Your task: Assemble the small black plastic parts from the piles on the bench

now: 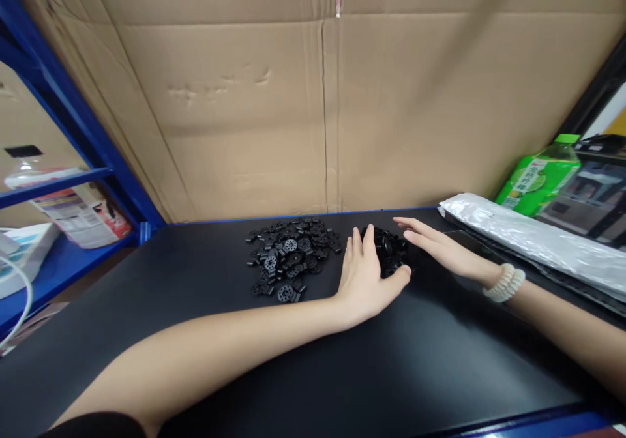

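Note:
My left hand point(364, 278) lies against the near left side of a small pile of black plastic parts point(391, 250), fingers stretched out and thumb apart. On the pile's right side is my right hand point(440, 246), its fingers extended, with a pale coiled band point(505, 283) round the wrist. Neither hand grips anything. To the left of my left hand spreads a larger heap of black plastic parts point(293, 255), with round perforated discs and short tabs. The small pile is partly hidden behind my left hand.
Both piles rest on a black tabletop point(205, 281) backed by a cardboard wall point(235, 112). A silvery plastic package point(538, 242) and a green bottle point(540, 177) are at the right. A blue shelf frame point(83, 99) holds a clear labelled bottle point(78, 203) at the left.

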A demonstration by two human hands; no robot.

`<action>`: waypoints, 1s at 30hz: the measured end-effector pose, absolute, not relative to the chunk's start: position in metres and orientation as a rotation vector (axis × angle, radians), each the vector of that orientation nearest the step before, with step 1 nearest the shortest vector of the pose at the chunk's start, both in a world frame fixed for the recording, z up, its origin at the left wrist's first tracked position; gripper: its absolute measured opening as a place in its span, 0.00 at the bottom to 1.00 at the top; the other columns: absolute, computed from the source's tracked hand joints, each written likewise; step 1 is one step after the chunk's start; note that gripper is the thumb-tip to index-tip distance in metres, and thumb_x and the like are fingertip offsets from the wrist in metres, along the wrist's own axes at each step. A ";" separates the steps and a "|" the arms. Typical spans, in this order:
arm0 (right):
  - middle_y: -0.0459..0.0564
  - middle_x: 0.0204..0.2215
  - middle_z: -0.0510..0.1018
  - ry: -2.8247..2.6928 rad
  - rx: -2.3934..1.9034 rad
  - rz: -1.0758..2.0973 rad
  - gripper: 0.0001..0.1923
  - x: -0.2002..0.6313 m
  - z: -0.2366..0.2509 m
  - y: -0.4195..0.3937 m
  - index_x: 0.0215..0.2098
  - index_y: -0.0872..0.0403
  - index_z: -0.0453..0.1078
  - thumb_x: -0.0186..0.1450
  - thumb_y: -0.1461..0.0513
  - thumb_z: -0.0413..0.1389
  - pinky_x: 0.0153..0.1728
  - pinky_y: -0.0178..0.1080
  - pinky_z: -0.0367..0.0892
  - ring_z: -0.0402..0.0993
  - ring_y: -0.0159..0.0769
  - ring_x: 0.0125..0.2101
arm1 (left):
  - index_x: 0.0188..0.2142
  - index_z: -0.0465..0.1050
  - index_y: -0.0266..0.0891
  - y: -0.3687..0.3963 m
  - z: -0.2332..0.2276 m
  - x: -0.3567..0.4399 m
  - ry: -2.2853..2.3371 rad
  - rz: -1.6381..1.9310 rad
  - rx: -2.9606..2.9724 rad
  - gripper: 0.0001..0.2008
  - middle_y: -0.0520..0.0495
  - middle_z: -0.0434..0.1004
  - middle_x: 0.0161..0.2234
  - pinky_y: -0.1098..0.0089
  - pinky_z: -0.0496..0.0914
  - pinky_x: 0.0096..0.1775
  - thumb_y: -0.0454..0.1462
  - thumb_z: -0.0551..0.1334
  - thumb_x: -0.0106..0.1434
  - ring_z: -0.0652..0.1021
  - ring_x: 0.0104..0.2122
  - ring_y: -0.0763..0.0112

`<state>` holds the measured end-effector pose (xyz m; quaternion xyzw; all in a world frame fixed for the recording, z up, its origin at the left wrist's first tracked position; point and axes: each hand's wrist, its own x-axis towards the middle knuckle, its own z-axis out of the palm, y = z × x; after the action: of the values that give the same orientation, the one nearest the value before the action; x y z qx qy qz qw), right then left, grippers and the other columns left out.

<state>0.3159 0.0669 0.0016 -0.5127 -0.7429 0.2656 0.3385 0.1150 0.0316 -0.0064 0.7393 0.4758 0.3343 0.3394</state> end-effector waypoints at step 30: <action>0.50 0.42 0.73 -1.865 -0.767 0.480 0.09 0.252 0.009 0.011 0.43 0.48 0.71 0.67 0.63 0.51 0.49 0.45 0.63 0.69 0.43 0.46 | 0.41 0.72 0.38 0.005 0.043 -0.040 1.241 0.592 2.782 0.08 0.46 0.76 0.35 0.67 0.72 0.39 0.32 0.59 0.62 0.77 0.35 0.65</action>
<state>0.2519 0.0107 0.0092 -0.3185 -0.7743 0.1994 0.5092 -0.0402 0.0049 0.0434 0.8963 0.3999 0.1908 0.0192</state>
